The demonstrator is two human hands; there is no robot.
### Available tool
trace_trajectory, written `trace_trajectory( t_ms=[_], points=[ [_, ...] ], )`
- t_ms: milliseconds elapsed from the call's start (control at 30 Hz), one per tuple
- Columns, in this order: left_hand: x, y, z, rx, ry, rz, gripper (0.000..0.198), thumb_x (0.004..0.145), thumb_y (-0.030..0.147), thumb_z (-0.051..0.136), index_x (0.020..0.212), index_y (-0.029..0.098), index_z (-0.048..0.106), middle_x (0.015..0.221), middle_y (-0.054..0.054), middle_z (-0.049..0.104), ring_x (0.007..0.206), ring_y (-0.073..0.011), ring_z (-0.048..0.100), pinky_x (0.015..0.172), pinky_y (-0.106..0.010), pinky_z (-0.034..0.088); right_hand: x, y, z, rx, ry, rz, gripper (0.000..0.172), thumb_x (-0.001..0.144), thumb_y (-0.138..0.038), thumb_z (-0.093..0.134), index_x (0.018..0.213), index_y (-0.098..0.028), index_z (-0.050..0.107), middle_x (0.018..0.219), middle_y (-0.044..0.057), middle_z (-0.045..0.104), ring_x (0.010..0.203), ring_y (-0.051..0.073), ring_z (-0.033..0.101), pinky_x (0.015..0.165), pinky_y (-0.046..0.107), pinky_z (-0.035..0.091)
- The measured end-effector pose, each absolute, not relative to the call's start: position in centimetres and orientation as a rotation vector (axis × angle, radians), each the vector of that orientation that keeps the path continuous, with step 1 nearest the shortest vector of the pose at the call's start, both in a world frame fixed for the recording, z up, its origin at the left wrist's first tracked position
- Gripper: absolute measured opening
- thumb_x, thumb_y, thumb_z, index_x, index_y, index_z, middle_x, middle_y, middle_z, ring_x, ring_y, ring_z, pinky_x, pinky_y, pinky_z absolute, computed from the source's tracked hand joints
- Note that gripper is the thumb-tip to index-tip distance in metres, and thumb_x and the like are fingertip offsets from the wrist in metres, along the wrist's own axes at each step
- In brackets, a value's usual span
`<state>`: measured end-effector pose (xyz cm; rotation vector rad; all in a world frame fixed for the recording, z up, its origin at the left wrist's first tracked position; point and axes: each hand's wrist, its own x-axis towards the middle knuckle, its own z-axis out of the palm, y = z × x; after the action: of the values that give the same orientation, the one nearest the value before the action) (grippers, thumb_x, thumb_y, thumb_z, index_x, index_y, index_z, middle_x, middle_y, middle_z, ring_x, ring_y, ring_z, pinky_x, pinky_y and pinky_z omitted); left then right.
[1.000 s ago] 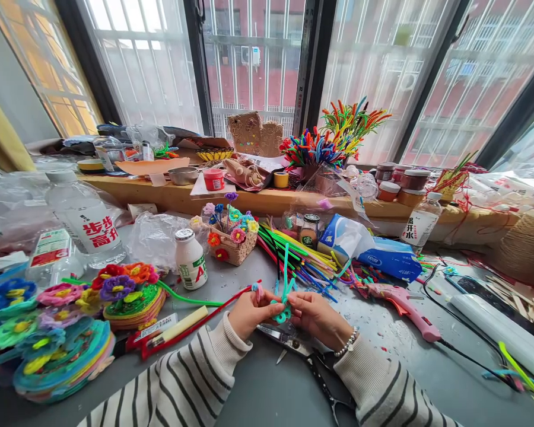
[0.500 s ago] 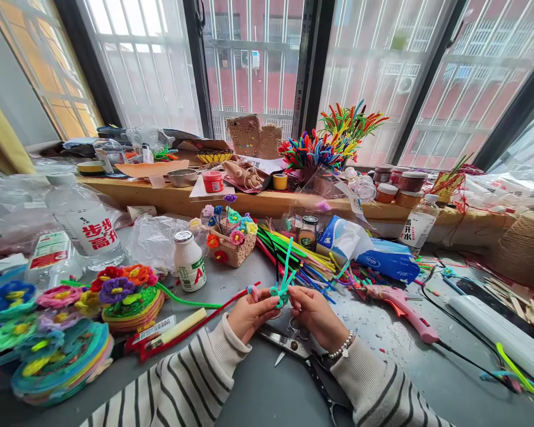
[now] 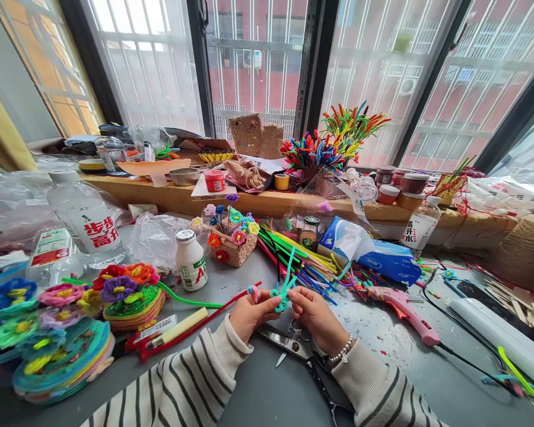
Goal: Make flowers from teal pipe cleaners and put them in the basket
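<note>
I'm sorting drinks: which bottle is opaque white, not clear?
The white bottle beyond the left hand, left of the flower basket; the large bottle at left and the capped bottle at back right are clear.

On the counter [image 3: 262, 400], at left, a large clear bottle [image 3: 86, 222]; farther right, a blue tissue pack [image 3: 389, 261] near a smaller bottle [image 3: 420, 225]; behind, barred windows [image 3: 260, 65].
</note>
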<state>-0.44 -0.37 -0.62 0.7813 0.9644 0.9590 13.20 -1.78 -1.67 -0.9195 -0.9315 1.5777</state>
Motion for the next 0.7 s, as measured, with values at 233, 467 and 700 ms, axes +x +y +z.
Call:
trace_trajectory(
  t_ms=[233,467,700],
  points=[
    [-0.8,-0.2,-0.7,0.757,0.927,0.927,0.02,0.047,0.02,0.069,0.058,0.012,0.054,0.056,0.0,0.059,0.054,-0.0101,0.054,0.058,-0.023,0.047,13.7,-1.8,-1.2,-1.105,-1.396,1.061,0.022,0.072,-0.037,0.044,0.068,-0.016,0.049,0.06,-0.002,0.042,0.048,0.007,0.037,0.048,0.021,0.033],
    [-0.9,-0.4,-0.3,0.744,0.926,0.848,0.02,0.049,0.02,0.068,0.059,0.013,0.053,0.057,0.0,0.058,0.057,-0.0102,0.056,0.065,-0.025,0.045,14.3,-2.1,-1.3,-1.106,-1.882,0.213,0.017,0.075,-0.019,0.042,0.089,-0.019,0.05,0.084,0.005,0.045,0.061,0.011,0.044,0.061,0.025,0.04],
    [-0.7,-0.8,0.0,0.748,0.936,0.884,0.02,0.047,0.021,0.069,0.054,0.012,0.052,0.054,0.001,0.057,0.055,-0.0104,0.054,0.064,-0.026,0.044,14.2,-2.6,-1.2,-1.114,-2.023,0.042,0.02,0.078,-0.017,0.037,0.083,-0.021,0.056,0.079,0.005,0.048,0.064,0.012,0.048,0.059,0.024,0.04]
  ],
)
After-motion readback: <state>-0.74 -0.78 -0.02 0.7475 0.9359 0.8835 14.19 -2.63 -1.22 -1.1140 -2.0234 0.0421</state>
